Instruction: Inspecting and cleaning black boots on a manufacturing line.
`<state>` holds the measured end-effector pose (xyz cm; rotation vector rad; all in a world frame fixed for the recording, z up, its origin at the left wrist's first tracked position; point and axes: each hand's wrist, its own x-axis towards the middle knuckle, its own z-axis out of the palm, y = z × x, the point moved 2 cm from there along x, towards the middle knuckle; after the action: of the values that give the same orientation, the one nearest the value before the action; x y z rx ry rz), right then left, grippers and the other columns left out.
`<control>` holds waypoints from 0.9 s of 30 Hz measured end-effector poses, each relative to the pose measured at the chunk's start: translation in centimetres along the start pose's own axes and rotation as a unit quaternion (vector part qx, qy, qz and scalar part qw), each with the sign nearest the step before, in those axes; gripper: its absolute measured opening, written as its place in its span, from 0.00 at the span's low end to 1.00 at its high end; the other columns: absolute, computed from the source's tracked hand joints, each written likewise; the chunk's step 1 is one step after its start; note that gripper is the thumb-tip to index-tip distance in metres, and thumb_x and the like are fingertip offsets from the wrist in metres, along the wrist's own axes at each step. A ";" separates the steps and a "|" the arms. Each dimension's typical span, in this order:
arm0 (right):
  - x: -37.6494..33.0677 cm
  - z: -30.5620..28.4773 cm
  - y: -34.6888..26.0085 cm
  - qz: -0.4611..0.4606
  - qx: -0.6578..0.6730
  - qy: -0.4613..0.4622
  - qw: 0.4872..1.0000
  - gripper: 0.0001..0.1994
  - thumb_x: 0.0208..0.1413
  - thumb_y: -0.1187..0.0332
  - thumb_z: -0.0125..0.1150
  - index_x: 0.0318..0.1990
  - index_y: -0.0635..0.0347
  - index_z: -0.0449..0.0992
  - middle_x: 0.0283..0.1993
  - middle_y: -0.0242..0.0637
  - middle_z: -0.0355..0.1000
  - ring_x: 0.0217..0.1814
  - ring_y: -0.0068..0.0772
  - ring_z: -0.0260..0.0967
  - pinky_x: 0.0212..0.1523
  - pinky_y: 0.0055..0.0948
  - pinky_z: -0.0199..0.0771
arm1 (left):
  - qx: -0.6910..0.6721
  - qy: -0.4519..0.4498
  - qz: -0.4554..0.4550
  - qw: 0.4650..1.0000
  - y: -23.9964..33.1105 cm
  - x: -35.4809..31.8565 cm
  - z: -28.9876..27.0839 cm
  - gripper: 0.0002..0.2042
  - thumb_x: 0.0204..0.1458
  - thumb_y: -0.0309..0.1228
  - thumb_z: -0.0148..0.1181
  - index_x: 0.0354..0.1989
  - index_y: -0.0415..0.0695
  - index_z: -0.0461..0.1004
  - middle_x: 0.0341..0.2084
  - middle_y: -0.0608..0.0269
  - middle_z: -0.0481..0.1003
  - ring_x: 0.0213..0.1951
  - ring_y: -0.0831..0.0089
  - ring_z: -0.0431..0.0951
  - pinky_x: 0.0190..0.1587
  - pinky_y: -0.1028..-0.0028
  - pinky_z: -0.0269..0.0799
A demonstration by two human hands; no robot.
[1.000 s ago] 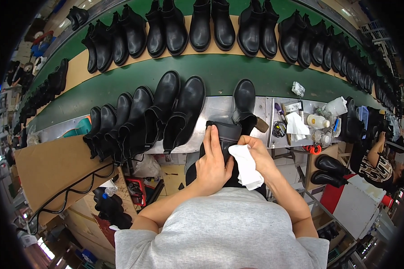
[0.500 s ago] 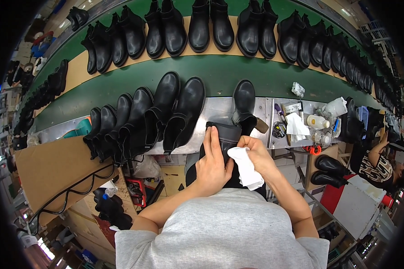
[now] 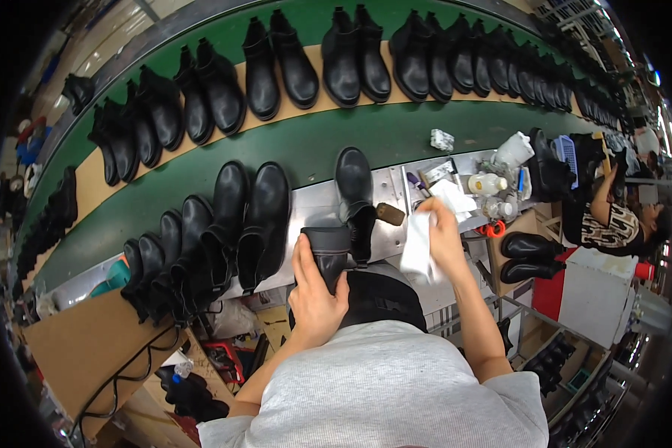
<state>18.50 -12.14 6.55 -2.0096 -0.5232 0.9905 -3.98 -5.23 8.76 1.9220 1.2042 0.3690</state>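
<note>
My left hand (image 3: 317, 306) is wrapped round a black boot (image 3: 328, 257), its heel and sole edge turned up toward me. In my right hand (image 3: 446, 237), a folded white cloth (image 3: 415, 246) hangs at the metal bench edge, apart from the boot. Just beyond the held boot, another black ankle boot (image 3: 354, 179) stands on the metal bench (image 3: 311, 200). Beside it lies a small brown block (image 3: 390, 214), its kind unclear. Near my right hand are a sheet of white paper (image 3: 449, 196) and orange-handled scissors (image 3: 493, 229).
Several black boots (image 3: 265, 216) line the bench at left. Behind runs a green conveyor belt (image 3: 306, 142) bearing a long row of boots (image 3: 347, 60). Bottles (image 3: 487, 184) and a blue basket (image 3: 565, 160) sit at right. Another person (image 3: 608, 216) is at far right; a cardboard box (image 3: 97, 340) stands near left.
My right hand has moved away from the boot to the right with the cloth. My left hand still holds the boot, now lower and farther left. The whole view has shifted.
</note>
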 end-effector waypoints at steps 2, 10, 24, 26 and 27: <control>4.4 -2.0 3.4 -0.088 -0.093 0.084 0.988 0.10 0.52 0.75 0.45 0.40 0.66 0.69 0.33 0.52 0.71 0.39 0.45 0.72 0.41 0.37 0.70 | -0.006 -0.011 0.025 1.000 0.7 0.4 0.6 0.42 0.46 0.28 0.60 0.67 0.38 0.40 0.57 0.37 0.56 0.52 0.39 0.67 0.47 0.58 0.71; 10.7 -6.5 13.3 -0.079 -0.391 0.207 0.893 0.11 0.46 0.76 0.59 0.39 0.69 0.73 0.44 0.56 0.68 0.41 0.61 0.70 0.42 0.49 0.71 | 0.048 0.000 0.031 0.998 0.5 0.3 0.6 0.42 0.45 0.29 0.60 0.66 0.37 0.40 0.59 0.38 0.55 0.50 0.37 0.69 0.43 0.54 0.73; 4.9 -9.8 12.7 -0.174 -0.192 0.270 0.927 0.11 0.46 0.76 0.56 0.40 0.64 0.72 0.34 0.44 0.67 0.29 0.41 0.69 0.32 0.35 0.70 | 0.059 0.003 0.034 0.998 1.2 1.0 0.9 0.43 0.43 0.28 0.61 0.66 0.37 0.41 0.59 0.40 0.55 0.46 0.38 0.71 0.43 0.56 0.73; 4.3 -9.9 13.3 -0.181 -0.209 0.298 0.914 0.11 0.46 0.75 0.57 0.39 0.64 0.73 0.33 0.44 0.67 0.28 0.39 0.68 0.31 0.35 0.69 | 0.062 0.001 0.029 0.998 1.5 1.0 0.9 0.43 0.43 0.28 0.61 0.66 0.37 0.41 0.59 0.40 0.56 0.45 0.38 0.72 0.42 0.56 0.73; 4.1 -10.0 13.7 -0.191 -0.226 0.320 0.900 0.10 0.47 0.74 0.57 0.39 0.64 0.73 0.32 0.43 0.67 0.28 0.37 0.67 0.30 0.36 0.68 | 0.061 -0.002 0.033 0.998 1.4 1.0 0.9 0.43 0.43 0.28 0.61 0.66 0.37 0.41 0.59 0.40 0.56 0.45 0.38 0.72 0.42 0.56 0.73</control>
<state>29.08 -22.24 -2.90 -2.3453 -0.7785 -0.0692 -2.00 -5.11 9.10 2.0711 1.1857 0.3321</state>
